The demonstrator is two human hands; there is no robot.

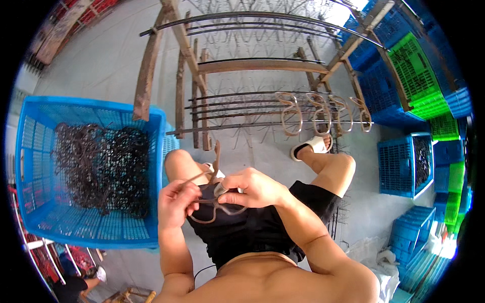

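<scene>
Gripping brown eyeglass frame [212,202], both hands; blue crate [30,151] left.

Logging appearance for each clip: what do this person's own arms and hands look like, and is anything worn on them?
Both forearms are bare, with no sleeves, and nothing shows at the wrists. The left hand and right hand wear no gloves, and no rings show on the fingers. No cables or markings on either arm.
</scene>
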